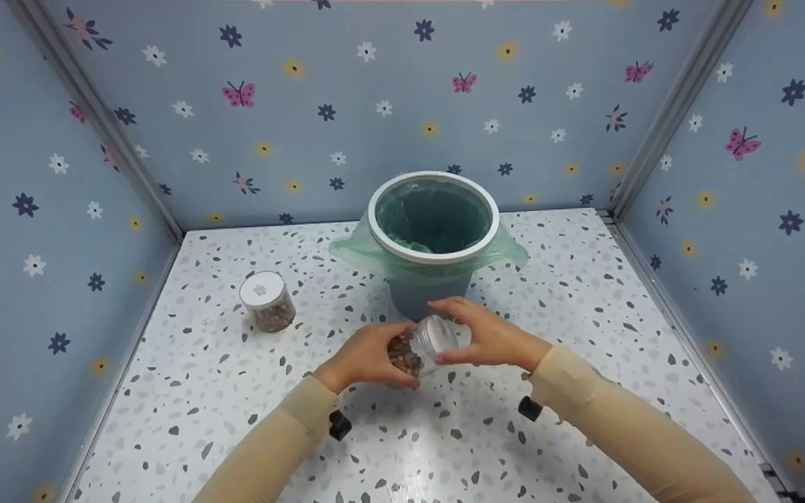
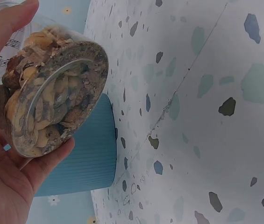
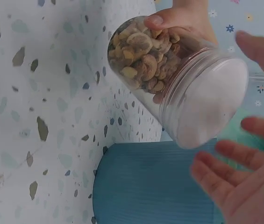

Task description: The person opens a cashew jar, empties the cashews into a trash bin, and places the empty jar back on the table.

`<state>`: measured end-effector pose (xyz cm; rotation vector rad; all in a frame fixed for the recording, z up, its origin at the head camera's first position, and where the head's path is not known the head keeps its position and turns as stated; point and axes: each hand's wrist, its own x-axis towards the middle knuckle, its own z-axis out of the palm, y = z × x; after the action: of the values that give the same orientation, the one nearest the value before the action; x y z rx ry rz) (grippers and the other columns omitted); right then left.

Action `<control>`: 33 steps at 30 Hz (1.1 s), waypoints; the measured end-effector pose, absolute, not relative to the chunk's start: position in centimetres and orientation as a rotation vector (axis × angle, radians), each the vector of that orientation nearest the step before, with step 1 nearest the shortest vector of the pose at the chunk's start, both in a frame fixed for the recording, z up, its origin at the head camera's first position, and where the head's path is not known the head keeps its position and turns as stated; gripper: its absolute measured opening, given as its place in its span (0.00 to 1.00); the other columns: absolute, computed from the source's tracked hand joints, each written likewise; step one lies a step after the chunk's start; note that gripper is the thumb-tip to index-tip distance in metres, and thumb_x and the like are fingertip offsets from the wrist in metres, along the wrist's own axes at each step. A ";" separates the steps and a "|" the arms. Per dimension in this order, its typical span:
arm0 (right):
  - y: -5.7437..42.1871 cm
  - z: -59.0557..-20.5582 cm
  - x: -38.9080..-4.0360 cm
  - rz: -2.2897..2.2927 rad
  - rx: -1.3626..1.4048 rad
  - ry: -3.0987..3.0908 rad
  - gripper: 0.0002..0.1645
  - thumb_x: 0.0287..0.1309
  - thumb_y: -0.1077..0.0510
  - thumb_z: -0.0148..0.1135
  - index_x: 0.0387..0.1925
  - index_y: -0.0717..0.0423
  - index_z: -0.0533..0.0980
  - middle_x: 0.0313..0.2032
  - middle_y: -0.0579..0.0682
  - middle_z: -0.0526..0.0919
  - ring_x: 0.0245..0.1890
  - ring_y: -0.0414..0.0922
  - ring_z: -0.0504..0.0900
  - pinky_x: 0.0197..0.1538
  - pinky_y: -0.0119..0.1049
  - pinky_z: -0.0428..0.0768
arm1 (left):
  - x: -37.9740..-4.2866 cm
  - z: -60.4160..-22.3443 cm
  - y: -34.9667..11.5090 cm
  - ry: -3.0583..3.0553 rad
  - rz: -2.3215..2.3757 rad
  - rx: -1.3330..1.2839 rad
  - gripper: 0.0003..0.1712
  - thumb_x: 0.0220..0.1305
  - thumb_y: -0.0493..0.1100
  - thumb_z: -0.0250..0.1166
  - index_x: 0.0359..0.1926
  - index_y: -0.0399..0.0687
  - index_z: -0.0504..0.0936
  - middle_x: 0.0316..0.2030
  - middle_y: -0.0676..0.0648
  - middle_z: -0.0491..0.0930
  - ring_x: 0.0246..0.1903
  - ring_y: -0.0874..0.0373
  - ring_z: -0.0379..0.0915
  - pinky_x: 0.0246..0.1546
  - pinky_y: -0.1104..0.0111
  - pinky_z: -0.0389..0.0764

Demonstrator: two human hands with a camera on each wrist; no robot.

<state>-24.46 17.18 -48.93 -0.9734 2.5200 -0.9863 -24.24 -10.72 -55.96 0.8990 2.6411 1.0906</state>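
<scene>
My left hand (image 1: 367, 355) grips a clear plastic jar (image 3: 143, 58) around its body, thumb and fingers on opposite sides. Inside the jar are brown and tan dried pieces, with fine crumbs at its base in the left wrist view. The jar lies tilted, its round whitish lid (image 3: 213, 102) facing my right hand (image 1: 490, 339). That hand's fingers (image 3: 244, 154) are spread around the lid, with a gap to it in the right wrist view. Directly behind the jar stands a blue ribbed bin (image 1: 427, 297).
A green bag (image 1: 357, 248) lines the bin and hangs over its sides under a white rim ring (image 1: 432, 258). To the left, a second jar (image 1: 273, 314) with a white lid stands upright on the speckled table (image 1: 200, 391). Flower-patterned panels (image 1: 374, 84) enclose the back and sides.
</scene>
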 end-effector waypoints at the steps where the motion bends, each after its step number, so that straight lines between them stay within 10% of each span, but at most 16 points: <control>1: 17.1 -49.0 -24.5 -1.008 -0.920 2.526 0.53 0.61 0.42 0.80 0.81 0.52 0.67 0.75 0.59 0.73 0.69 0.60 0.78 0.69 0.62 0.80 | -24.3 -56.0 -10.7 2.644 1.089 0.897 0.50 0.44 0.62 0.88 0.68 0.54 0.81 0.58 0.47 0.89 0.51 0.58 0.83 0.58 0.56 0.84; 9: 16.5 -49.2 -24.4 -1.064 -0.650 2.526 0.47 0.65 0.35 0.75 0.74 0.59 0.73 0.59 0.58 0.83 0.46 0.49 0.85 0.39 0.43 0.90 | -24.3 -55.8 -10.6 2.642 1.101 0.880 0.48 0.44 0.60 0.88 0.68 0.58 0.82 0.56 0.52 0.89 0.52 0.58 0.83 0.59 0.57 0.84; 16: 16.4 -49.5 -24.2 -1.085 -0.625 2.526 0.38 0.64 0.37 0.76 0.65 0.55 0.79 0.49 0.53 0.84 0.39 0.46 0.84 0.32 0.38 0.87 | -24.3 -55.9 -10.6 2.627 1.104 0.880 0.47 0.45 0.59 0.88 0.67 0.58 0.82 0.56 0.47 0.89 0.51 0.58 0.83 0.58 0.56 0.84; 33: 17.3 -48.8 -24.1 -0.995 -1.004 2.485 0.48 0.53 0.59 0.84 0.74 0.54 0.74 0.68 0.56 0.78 0.64 0.56 0.80 0.65 0.59 0.84 | -24.1 -55.8 -10.6 2.669 1.056 0.920 0.49 0.43 0.61 0.88 0.67 0.57 0.82 0.54 0.51 0.89 0.50 0.59 0.82 0.57 0.58 0.84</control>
<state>-24.13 17.27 -48.81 -1.0040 2.4854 -0.9948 -24.12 -10.56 -55.84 0.9200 2.6690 1.0557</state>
